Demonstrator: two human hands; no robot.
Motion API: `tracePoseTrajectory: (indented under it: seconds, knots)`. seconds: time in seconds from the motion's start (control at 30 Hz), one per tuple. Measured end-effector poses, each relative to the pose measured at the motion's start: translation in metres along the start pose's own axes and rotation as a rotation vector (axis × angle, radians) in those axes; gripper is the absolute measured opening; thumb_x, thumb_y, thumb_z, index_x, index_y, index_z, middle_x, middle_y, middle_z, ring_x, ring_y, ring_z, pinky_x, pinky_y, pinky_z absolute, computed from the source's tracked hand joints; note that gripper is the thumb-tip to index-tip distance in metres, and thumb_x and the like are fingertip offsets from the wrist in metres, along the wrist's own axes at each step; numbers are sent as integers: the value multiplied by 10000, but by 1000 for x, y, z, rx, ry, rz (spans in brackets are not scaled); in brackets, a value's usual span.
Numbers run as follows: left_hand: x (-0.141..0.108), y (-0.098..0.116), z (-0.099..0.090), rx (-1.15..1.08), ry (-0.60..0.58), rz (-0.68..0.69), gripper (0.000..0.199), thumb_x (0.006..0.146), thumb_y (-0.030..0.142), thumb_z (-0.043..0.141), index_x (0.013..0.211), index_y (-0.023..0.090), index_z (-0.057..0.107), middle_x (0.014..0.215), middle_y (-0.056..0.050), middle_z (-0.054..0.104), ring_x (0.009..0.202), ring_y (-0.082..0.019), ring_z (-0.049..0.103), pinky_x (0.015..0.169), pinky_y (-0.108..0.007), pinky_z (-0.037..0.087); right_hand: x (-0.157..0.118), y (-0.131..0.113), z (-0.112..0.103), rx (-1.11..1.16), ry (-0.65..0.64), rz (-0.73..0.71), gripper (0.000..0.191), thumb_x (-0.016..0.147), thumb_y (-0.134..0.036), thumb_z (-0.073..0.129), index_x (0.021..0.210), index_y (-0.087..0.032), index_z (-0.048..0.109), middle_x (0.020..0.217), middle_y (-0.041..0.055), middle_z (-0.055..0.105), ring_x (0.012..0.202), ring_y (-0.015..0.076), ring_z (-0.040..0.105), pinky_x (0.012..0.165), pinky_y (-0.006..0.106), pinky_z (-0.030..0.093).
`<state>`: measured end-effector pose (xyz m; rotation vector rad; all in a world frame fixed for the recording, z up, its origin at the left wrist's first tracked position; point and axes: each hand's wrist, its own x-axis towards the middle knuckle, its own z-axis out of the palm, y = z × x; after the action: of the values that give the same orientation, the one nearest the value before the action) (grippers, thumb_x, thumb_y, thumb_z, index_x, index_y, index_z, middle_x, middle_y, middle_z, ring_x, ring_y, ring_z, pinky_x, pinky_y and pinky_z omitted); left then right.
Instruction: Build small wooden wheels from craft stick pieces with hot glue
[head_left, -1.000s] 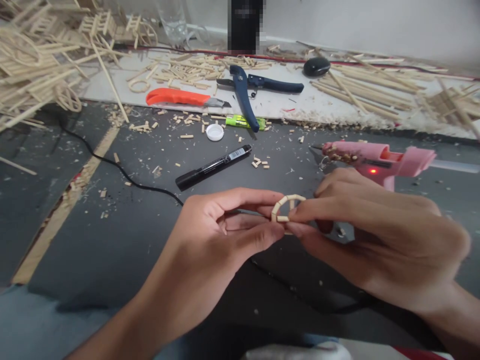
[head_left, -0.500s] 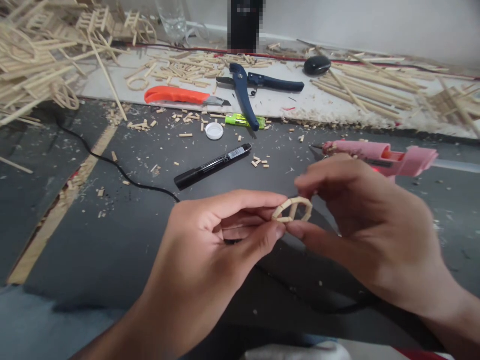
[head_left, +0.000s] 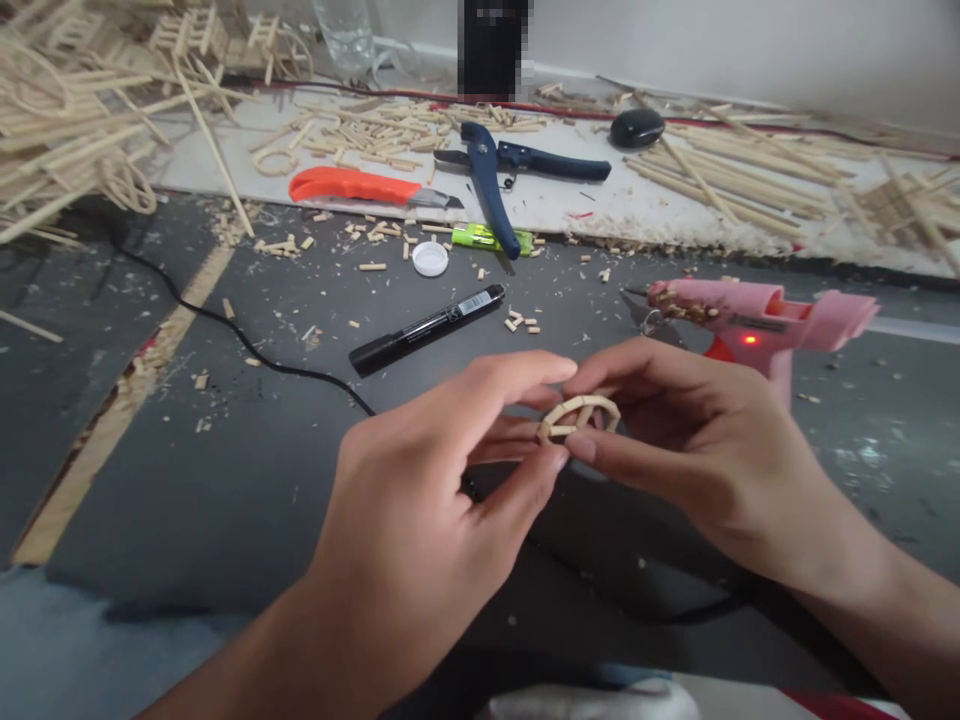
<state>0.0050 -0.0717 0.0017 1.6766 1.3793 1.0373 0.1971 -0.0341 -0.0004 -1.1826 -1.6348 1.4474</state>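
Between my two hands is a small ring of short wooden sticks (head_left: 581,403) with crosspieces inside, tilted toward me. My right hand (head_left: 690,430) pinches it, its thumb at the near edge and its fingers behind. My left hand (head_left: 420,480) is curled at the ring's left side, with the thumb and lower fingers at the rim and the index finger raised off it. Beyond my right hand lies a pink glue gun (head_left: 757,310) with a red light lit. A black marker (head_left: 427,330) rests on the dark table (head_left: 225,480) ahead of my left hand.
A white board (head_left: 232,170) at the back carries blue cutters (head_left: 491,185), an orange utility knife (head_left: 360,187) and a dark oval object (head_left: 637,128). Wooden sticks (head_left: 727,185) lie right; a wooden pile (head_left: 67,130) stands left. A black cable (head_left: 247,350) crosses the table.
My right hand has moved in and closed on the ring. My left index finger has lifted off the rim, and the ring has turned slightly.
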Motion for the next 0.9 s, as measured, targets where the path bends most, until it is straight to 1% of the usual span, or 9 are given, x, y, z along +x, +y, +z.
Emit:
tracePoseTrajectory:
  seconds: [0.13,0.3,0.4,0.53,0.63,0.7,0.73,0.83,0.9]
  knots:
    - [-1,-4,1,334,17,229,152,927,129,622,974,250,701,1125,35,755,900,-117,753,771,-203,589,2,0,-2,-45,-3,64,184,785,-198,823,921,-278,728,826,-63,719,727,86,637,618,168,470]
    - [-3,-9,3,529,-32,308,176,955,154,577,998,237,726,1069,-3,752,799,-146,736,674,-252,552,2,3,-6,-86,-86,207,173,792,-220,794,932,-267,704,778,-59,685,649,97,554,544,206,400]
    - [2,-9,5,565,-162,270,216,958,130,543,974,211,743,996,-44,740,810,-172,727,699,-265,544,4,7,-7,-159,-126,241,127,817,-243,745,931,-261,692,762,-60,684,651,108,557,558,222,413]
    - [19,-4,10,626,-345,83,231,953,144,540,938,205,762,962,-62,724,790,-183,716,697,-280,517,13,7,-9,-375,-152,228,131,832,-264,691,963,-258,697,783,-53,711,673,124,597,593,241,448]
    - [35,5,9,670,-410,-5,195,925,196,588,854,218,768,894,-46,725,741,-186,703,654,-286,482,14,-8,-10,-507,-77,183,191,787,-267,713,975,-239,703,753,-35,688,643,138,578,573,262,414]
    - [43,12,8,696,-429,-3,193,895,212,612,768,216,757,814,-41,717,699,-196,688,606,-295,441,5,-23,-15,-612,-1,158,132,762,-256,706,888,-220,689,695,-15,647,622,157,548,569,285,383]
    - [46,15,7,714,-439,0,201,878,205,617,724,211,745,786,-44,713,686,-203,681,586,-300,416,-2,-29,-20,-680,3,171,76,774,-283,690,807,-220,666,645,-8,621,589,164,529,558,296,367]
    - [51,18,9,767,-455,28,187,812,149,619,649,191,701,756,-58,711,664,-212,663,545,-306,342,-32,-33,-48,-878,-72,291,383,857,-506,603,588,-239,544,496,1,533,459,169,470,494,313,317]
    - [53,15,14,791,-455,56,145,764,120,619,656,185,691,762,-56,712,637,-204,649,524,-307,302,-47,-20,-76,-957,21,312,466,879,-599,572,578,-244,552,486,8,531,443,175,482,474,314,302]
